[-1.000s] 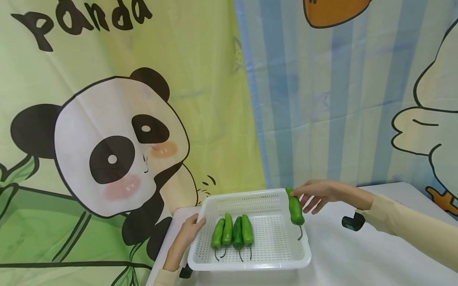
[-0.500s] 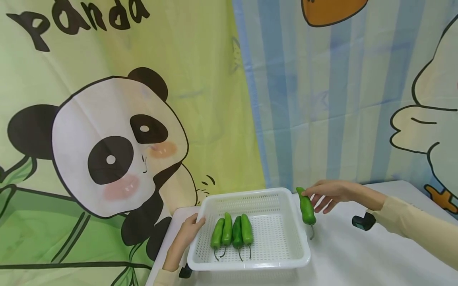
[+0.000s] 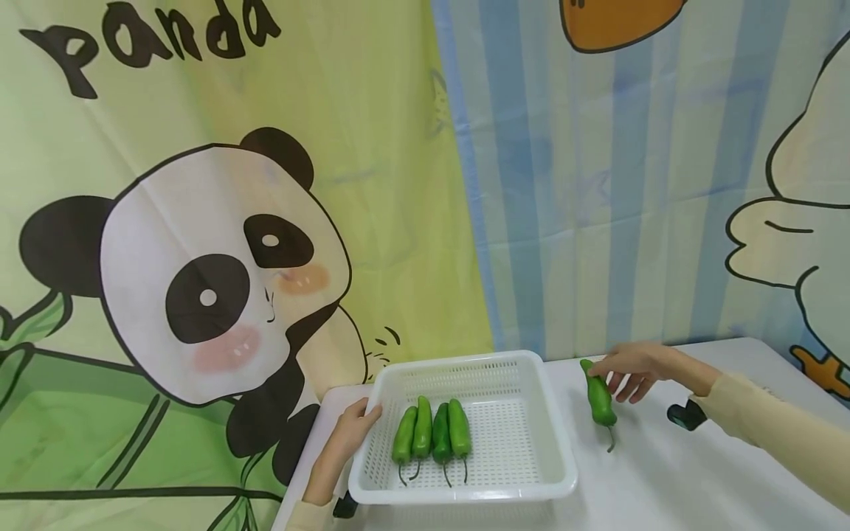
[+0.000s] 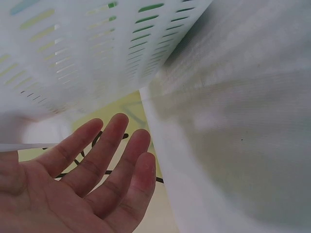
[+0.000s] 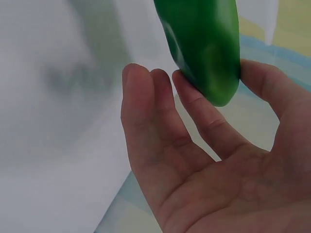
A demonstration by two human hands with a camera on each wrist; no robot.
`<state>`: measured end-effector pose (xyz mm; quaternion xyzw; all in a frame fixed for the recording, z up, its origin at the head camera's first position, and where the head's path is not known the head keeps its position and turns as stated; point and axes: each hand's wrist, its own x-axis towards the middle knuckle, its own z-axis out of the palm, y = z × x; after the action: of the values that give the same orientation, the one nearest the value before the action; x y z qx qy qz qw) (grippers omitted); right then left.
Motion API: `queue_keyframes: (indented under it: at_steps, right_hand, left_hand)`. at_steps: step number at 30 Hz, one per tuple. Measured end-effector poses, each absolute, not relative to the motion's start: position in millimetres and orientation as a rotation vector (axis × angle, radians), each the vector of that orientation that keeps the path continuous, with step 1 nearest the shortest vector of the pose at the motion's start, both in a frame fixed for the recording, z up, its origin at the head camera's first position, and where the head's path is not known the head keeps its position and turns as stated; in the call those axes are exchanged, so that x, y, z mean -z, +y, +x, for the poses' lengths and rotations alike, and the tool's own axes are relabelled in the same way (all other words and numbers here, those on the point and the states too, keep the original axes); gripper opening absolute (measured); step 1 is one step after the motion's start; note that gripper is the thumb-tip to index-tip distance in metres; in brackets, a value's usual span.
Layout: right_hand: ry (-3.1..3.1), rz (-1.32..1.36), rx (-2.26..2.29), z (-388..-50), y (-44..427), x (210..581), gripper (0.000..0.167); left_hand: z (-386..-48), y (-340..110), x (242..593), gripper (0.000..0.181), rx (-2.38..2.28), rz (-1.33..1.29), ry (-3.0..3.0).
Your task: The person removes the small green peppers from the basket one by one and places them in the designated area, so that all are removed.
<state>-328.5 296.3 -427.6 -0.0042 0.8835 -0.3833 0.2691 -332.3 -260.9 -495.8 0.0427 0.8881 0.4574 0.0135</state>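
Observation:
A long green pepper is pinched at its blunt upper end by my right hand, to the right of the basket. In the right wrist view the thumb and index finger grip the pepper, while the other fingers stay off it. My left hand holds the left rim of a white plastic basket, thumb over the rim. The left wrist view shows its other fingers stretched out below the slotted basket wall. Several green peppers lie side by side in the basket's left half, stems toward me.
The basket stands on a table with a white cover. Behind it hangs a printed cloth backdrop with a panda. Dark wrist cameras are strapped at both wrists.
My right hand has carried its pepper rightward, from over the basket's right rim to outside the basket, and slightly lower. The left hand, the basket and the peppers inside have stayed put.

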Motion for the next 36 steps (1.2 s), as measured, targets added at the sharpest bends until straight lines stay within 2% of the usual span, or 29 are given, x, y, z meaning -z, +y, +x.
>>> queue_keyframes:
  at_steps: [9, 18, 36]
  right_hand:
    - [2.434, 0.012, 0.93, -338, 302, 443, 0.05]
    - [2.528, 0.092, 0.758, -343, 286, 449, 0.04]
    - [2.591, 0.13, 0.65, -350, 273, 462, 0.044]
  left_hand:
    - [-332, -263, 496, 0.046, -1.434, 0.162, 2.753]
    - [-330, -262, 495, 0.049, -1.451, 0.17, 2.726]
    - [-330, -262, 494, 0.051, -1.449, 0.15, 2.72]
